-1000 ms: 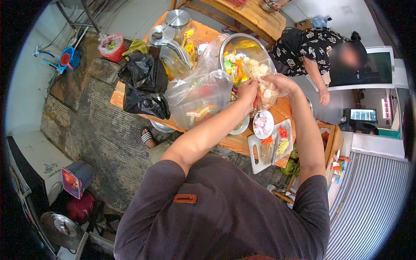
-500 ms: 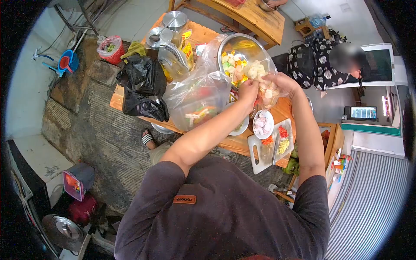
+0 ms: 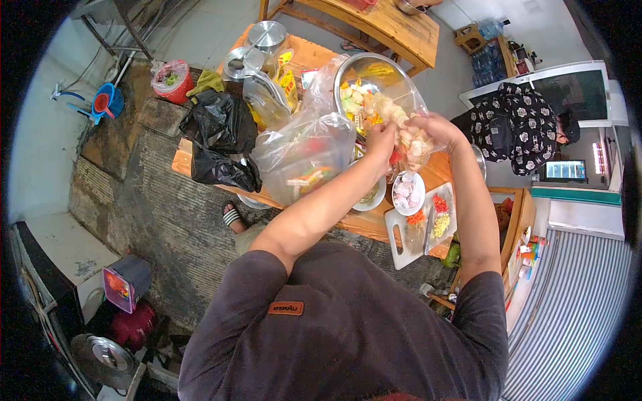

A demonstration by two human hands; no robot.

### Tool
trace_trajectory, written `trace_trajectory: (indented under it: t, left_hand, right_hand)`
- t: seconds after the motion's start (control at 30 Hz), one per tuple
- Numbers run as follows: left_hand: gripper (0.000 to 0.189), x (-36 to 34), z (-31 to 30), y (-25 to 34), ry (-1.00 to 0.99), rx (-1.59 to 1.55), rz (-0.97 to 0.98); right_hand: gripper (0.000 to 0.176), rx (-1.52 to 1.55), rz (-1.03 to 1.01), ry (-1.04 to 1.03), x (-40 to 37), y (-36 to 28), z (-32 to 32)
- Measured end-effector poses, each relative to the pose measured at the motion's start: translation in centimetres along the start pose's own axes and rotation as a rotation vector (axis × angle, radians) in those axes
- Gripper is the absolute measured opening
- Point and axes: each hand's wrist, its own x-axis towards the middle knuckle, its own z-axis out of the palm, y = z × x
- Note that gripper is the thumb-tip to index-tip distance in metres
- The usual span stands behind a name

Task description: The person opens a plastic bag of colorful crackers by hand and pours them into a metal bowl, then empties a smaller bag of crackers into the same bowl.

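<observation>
Over the wooden table, both hands grip a clear plastic bag (image 3: 416, 148) holding pale, rounded pieces. My left hand (image 3: 382, 142) is closed on the bag's left side, and my right hand (image 3: 438, 130) is wrapped round its right side. Just beyond them stands a large steel bowl (image 3: 346, 72) with white, yellow and green chopped pieces inside. The bag's upper part overlaps the bowl's near right side. Below the hands are a white bowl (image 3: 407, 192) of pale pink pieces and a white cutting board (image 3: 397, 242) with a knife and small red, orange and yellow chopped heaps.
A clear plastic tub in a bag (image 3: 304, 157) and a black plastic bag (image 3: 221, 127) sit on the table's left. Steel pots (image 3: 267, 35) stand at the back. A person in a flowered shirt (image 3: 518, 130) bends at the right. A red basket (image 3: 170, 80) is on the floor.
The person in the flowered shirt has moved right and bends further away. My hands remain on the plastic bag, with the fingers slightly shifted. The view has shifted slightly.
</observation>
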Motion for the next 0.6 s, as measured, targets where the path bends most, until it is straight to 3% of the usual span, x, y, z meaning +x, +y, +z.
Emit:
trace_trajectory:
  t: [0.03,0.1,0.23,0.3,0.6]
  left_hand:
    - [0.025,0.2,-0.1,-0.2,0.048,0.103,0.007]
    - [0.025,0.5,-0.1,-0.3,0.015,0.060,0.006]
    - [0.025,0.0,0.1,0.1,-0.009,0.022,-0.029]
    - [0.026,-0.3,0.5,0.3,-0.012,0.004,-0.011]
    - [0.033,-0.8,1.1,1.0,0.017,-0.023,-0.103]
  right_hand:
    - [0.042,0.002,0.001,0.002,0.0,-0.1,0.0]
    - [0.037,-0.185,0.026,0.053,0.1,-0.3,0.0]
    - [0.034,-0.227,0.052,0.066,-0.3,-0.1,0.1]
    - [0.042,-0.107,0.034,0.026,0.2,0.8,-0.3]
    - [0.041,0.009,-0.013,-0.042,1.7,2.8,-2.5]
